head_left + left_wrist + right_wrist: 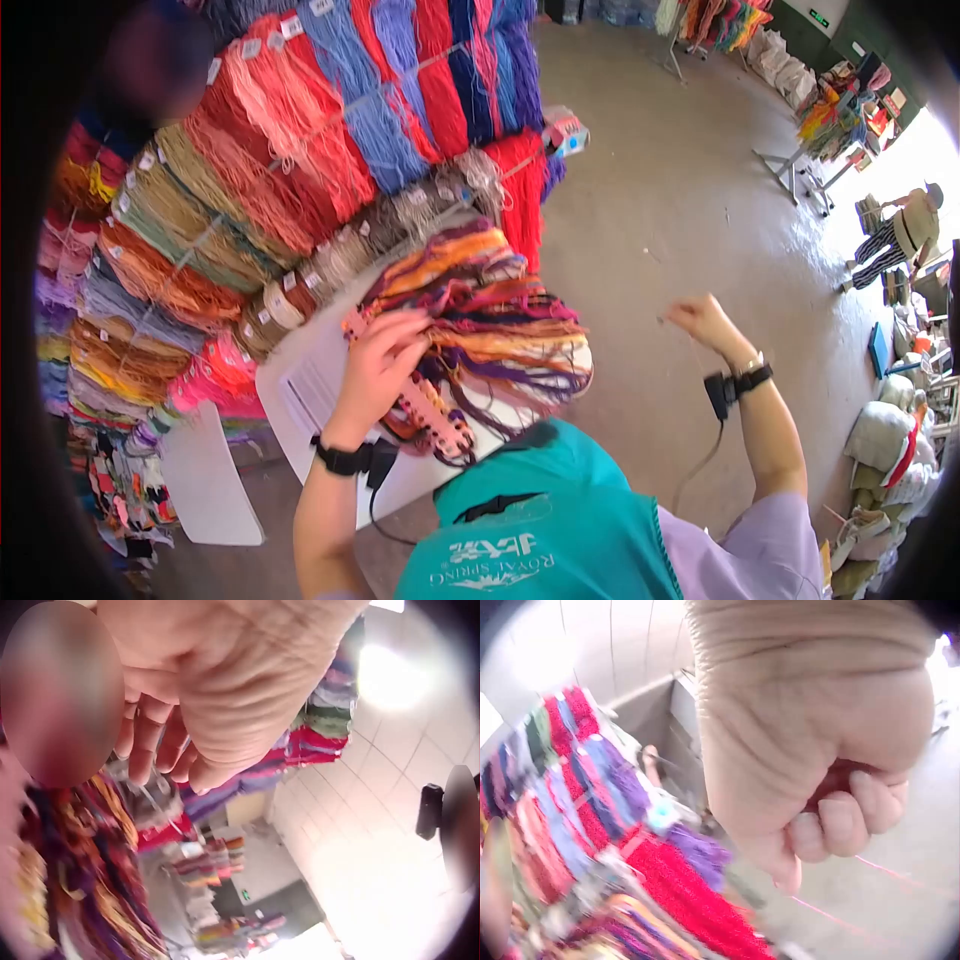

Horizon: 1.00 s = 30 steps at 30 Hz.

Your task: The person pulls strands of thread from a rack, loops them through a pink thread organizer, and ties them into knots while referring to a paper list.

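On the white table [285, 375] lies a pink strip [435, 415] with holes along its edges, strung with long hanks of orange, purple and dark red yarn [480, 320]. My left hand [385, 360] rests over the strip and the near end of the hanks, its fingers loosely bent; a blurred patch covers part of it in the left wrist view. Out to the right, raised away from the table, my right hand [705, 325] has its fingers curled in. From it trails a thin pink thread [832, 915], seen as two strands in the right wrist view.
Racks of coloured yarn skeins [330, 110] rise behind the table and to its left. A printed sheet [310, 390] lies beside the strip. To the right is grey floor [630, 200], with sacks [880, 440] along the edge and a person [910, 225] farther off.
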Each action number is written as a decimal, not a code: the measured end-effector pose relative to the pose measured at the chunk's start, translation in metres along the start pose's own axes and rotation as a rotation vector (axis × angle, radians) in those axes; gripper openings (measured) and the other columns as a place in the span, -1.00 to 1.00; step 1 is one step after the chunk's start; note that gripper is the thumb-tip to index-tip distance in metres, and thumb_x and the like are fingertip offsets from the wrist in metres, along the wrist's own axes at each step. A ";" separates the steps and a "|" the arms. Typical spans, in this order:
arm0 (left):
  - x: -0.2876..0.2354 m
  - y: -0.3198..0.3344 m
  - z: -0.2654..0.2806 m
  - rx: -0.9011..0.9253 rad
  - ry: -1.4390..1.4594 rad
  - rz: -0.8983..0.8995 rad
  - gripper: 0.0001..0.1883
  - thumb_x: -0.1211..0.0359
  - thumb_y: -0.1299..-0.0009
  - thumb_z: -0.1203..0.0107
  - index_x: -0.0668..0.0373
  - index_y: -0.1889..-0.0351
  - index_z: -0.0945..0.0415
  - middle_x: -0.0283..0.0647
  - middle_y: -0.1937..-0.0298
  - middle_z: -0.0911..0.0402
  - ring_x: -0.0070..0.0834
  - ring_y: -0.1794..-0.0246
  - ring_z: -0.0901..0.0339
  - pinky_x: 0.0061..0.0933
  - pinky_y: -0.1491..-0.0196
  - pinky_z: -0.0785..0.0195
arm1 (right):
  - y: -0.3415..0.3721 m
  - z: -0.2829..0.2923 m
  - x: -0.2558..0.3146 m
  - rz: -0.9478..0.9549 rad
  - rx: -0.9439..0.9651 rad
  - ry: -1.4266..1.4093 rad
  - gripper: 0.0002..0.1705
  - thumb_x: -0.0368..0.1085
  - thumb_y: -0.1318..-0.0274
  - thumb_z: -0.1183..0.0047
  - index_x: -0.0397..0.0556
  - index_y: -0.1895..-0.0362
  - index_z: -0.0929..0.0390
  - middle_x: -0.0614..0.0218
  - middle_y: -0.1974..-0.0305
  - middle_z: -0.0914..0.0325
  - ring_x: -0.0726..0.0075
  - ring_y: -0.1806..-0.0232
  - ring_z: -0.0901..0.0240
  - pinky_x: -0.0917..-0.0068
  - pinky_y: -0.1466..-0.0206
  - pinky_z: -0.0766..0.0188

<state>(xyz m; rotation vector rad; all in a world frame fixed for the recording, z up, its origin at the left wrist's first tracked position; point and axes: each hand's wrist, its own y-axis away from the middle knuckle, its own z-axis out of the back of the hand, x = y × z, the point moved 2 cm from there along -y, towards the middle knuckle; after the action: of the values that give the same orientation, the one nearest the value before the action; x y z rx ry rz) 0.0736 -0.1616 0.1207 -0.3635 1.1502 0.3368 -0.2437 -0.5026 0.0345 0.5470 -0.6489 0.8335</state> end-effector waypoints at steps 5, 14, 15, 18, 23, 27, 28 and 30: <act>-0.039 -0.029 -0.070 0.304 0.456 0.135 -0.41 0.53 -0.43 -0.13 0.27 -0.43 -0.24 -0.19 -0.28 -0.42 -0.52 -0.11 -0.57 -0.45 -0.14 -0.47 | -0.018 -0.014 0.204 0.177 0.259 -0.435 -0.85 -0.35 -0.29 -0.10 -0.18 0.22 -0.65 0.48 0.41 -0.60 0.72 0.42 -0.35 0.60 0.35 -0.34; 0.001 0.033 -0.045 0.074 0.571 0.311 -0.76 0.33 -0.59 0.03 0.31 0.06 -0.58 -0.33 0.35 -0.61 -0.63 0.37 -0.57 -0.55 0.26 -0.50 | -0.030 -0.074 0.238 0.650 0.288 0.010 -0.40 -0.23 -0.04 -0.31 -0.11 -0.19 -0.50 0.08 -0.16 -0.47 0.17 -0.20 -0.42 0.28 -0.22 -0.39; 0.003 0.044 -0.042 0.081 0.606 0.322 -0.75 0.32 -0.60 0.05 0.31 0.05 -0.57 -0.33 0.34 -0.61 -0.63 0.38 -0.57 -0.56 0.29 -0.48 | -0.027 -0.084 0.245 0.871 0.171 0.176 -0.25 -0.19 0.04 -0.36 -0.09 -0.28 -0.44 -0.01 -0.28 -0.39 0.02 -0.32 -0.35 0.20 -0.33 -0.34; 0.006 0.068 -0.047 0.088 0.559 0.329 -0.75 0.31 -0.61 0.05 0.28 0.03 -0.58 -0.35 0.32 -0.62 -0.66 0.35 -0.54 -0.60 0.25 -0.43 | -0.024 -0.126 0.270 0.868 0.520 -0.096 0.16 -0.17 0.23 -0.45 -0.07 -0.50 -0.12 -0.09 -0.42 -0.18 -0.19 -0.50 -0.06 0.10 -0.50 -0.07; 0.020 0.105 -0.034 -0.181 0.558 0.341 -0.77 0.32 -0.57 -0.03 0.28 0.06 -0.61 -0.35 0.23 -0.65 -0.69 0.25 -0.53 -0.60 0.22 -0.42 | -0.018 -0.185 0.291 0.440 0.874 -0.239 0.07 -0.27 0.15 -0.41 0.00 -0.48 -0.13 -0.02 0.11 -0.63 0.08 0.12 -0.65 0.30 0.05 -0.54; 0.043 0.140 -0.026 -0.506 0.568 0.401 -0.76 0.30 -0.55 -0.05 0.26 0.03 -0.62 -0.29 0.16 -0.67 -0.62 0.25 -0.59 -0.60 0.26 -0.43 | -0.018 -0.222 0.285 0.632 0.594 -0.121 -0.34 -0.27 0.01 -0.31 -0.01 -0.24 -0.44 0.10 0.40 -0.64 0.10 0.41 -0.63 0.30 0.33 -0.53; 0.048 0.148 -0.026 -0.528 0.523 0.490 -0.76 0.29 -0.55 -0.05 0.24 0.04 -0.63 -0.28 0.17 -0.68 -0.65 0.27 -0.58 -0.63 0.28 -0.39 | -0.016 -0.228 0.287 0.673 0.553 -0.111 -0.44 -0.27 0.00 -0.31 -0.02 -0.15 -0.51 0.13 0.41 -0.64 0.12 0.43 -0.62 0.30 0.35 -0.52; 0.052 0.157 -0.025 -0.527 0.543 0.547 -0.77 0.29 -0.55 -0.05 0.24 0.06 -0.63 -0.29 0.19 -0.68 -0.66 0.26 -0.58 -0.63 0.29 -0.37 | -0.011 -0.238 0.289 0.757 0.469 -0.091 -0.62 -0.28 -0.02 -0.29 -0.03 0.02 -0.63 0.19 0.44 -0.64 0.17 0.47 -0.60 0.31 0.39 -0.51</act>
<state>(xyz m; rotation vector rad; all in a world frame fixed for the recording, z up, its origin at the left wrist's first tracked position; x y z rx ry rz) 0.0032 -0.0286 0.0463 -0.6221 1.6885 1.0804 -0.0167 -0.2072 0.0754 0.7764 -0.7570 1.7064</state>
